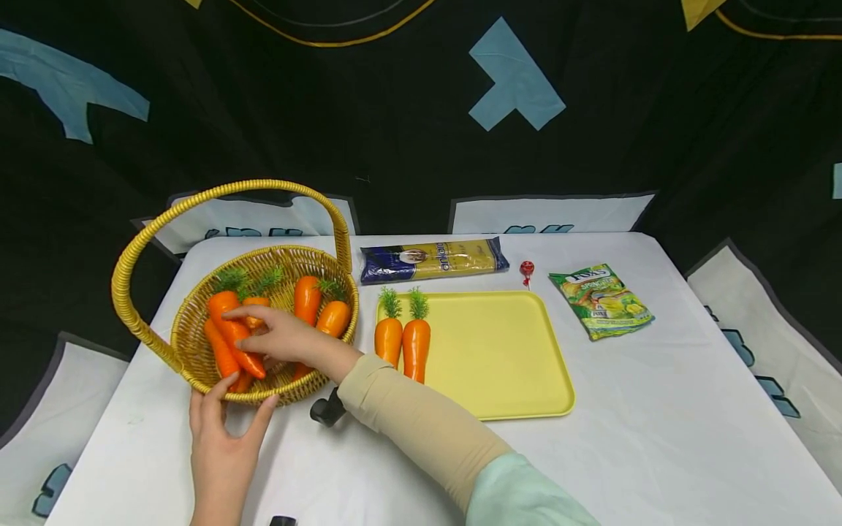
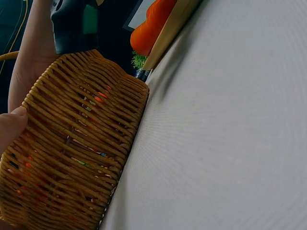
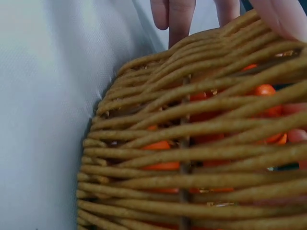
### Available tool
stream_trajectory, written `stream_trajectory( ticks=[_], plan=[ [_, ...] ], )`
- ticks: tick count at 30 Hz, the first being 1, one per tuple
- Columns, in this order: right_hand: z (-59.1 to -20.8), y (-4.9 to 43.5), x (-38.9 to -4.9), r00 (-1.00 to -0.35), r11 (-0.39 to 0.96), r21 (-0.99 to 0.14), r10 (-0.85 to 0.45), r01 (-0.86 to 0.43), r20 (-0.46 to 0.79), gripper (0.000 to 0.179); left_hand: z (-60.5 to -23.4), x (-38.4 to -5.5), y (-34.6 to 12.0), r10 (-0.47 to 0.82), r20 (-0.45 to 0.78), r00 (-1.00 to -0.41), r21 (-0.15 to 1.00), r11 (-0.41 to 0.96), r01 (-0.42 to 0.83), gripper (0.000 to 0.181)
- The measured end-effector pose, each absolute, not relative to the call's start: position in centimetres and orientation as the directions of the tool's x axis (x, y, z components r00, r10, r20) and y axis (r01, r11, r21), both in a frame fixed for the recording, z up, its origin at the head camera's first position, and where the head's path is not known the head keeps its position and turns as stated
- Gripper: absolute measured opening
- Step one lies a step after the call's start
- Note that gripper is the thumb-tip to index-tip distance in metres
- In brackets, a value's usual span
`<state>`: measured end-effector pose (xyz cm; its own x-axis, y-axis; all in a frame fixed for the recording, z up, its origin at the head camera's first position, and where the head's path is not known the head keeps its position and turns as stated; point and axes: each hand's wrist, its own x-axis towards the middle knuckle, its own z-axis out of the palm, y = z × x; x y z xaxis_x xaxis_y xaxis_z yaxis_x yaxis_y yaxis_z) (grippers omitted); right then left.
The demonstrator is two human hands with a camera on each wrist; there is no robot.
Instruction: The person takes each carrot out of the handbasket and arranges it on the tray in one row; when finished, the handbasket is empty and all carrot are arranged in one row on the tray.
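A yellow wicker basket [image 1: 197,358] with a tall arched handle holds several orange carrots with green tops. My left hand [image 1: 222,438] grips its near rim, fingers at the rim and thumb spread to the right. In the left wrist view, the left thumb [image 2: 12,127] lies at the edge of the weave. My right hand [image 1: 289,337] reaches into the basket from the right. Its index finger and thumb are spread apart over a carrot [image 1: 232,332] at the left side; the other fingers are hidden. Through the weave in the right wrist view, fingertips show beside an orange carrot [image 3: 266,96].
Right of the basket, a yellow tray [image 1: 493,358] bears two carrots [image 1: 416,347] at its left end. Behind it lie a blue-and-yellow pasta packet [image 1: 434,261] and a red lollipop [image 1: 527,269]. A green snack bag [image 1: 601,301] lies farther right on the white tablecloth [image 1: 658,409].
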<state>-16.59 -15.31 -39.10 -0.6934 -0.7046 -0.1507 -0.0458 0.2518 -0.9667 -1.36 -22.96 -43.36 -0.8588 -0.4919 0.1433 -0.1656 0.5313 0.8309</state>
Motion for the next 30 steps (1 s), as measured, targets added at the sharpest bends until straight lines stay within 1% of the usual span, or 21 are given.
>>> stream_trajectory(
  ticks=[3,5,11,13,16,22,27,30],
  plan=[
    [-39.1,-15.2,-16.6,-0.642,0.243,-0.966,-0.755,-0.085,-0.133,0.037,-43.4,-1.4,-23.0,-0.490,0.139,-0.860,0.833,0.528,-0.166,0.065],
    [-39.1,-15.2,-16.6,-0.629,0.226,-0.970,-0.768,-0.086,-0.123,0.034,-43.4,-1.4,-23.0,-0.489,0.140,-0.861,0.835,0.525,-0.162,0.065],
    [-38.9,-14.6,-16.5,-0.674,0.134,-0.990,-0.729,0.029,-0.119,0.034,-43.5,-1.4,-23.0,-0.481,0.151,-0.863,0.840,0.523,-0.144,0.065],
    [-38.7,-14.1,-16.4,-0.696,0.112,-0.993,-0.711,0.038,-0.106,0.034,-43.4,-1.4,-23.0,-0.482,0.146,-0.864,0.840,0.522,-0.149,0.066],
    [-38.2,-13.1,-16.3,-0.715,0.090,-0.996,-0.695,0.025,-0.081,0.034,-43.4,-1.4,-23.1,-0.482,0.136,-0.866,0.837,0.523,-0.160,0.066],
    [-37.0,-9.2,-16.1,-0.726,0.058,-0.994,-0.687,-0.098,0.032,0.037,-43.3,-1.4,-23.1,-0.478,0.114,-0.871,0.835,0.521,-0.177,0.068],
    [-36.5,-4.7,-15.6,-0.743,-0.010,-0.997,-0.666,-0.080,0.066,0.039,-43.3,-1.4,-23.0,-0.480,0.098,-0.872,0.836,0.515,-0.189,0.068],
    [-36.4,-1.5,-14.8,-0.762,-0.016,-0.999,-0.645,-0.051,0.049,0.040,-43.3,-1.4,-23.0,-0.485,0.092,-0.870,0.832,0.517,-0.201,0.068]
  ],
)
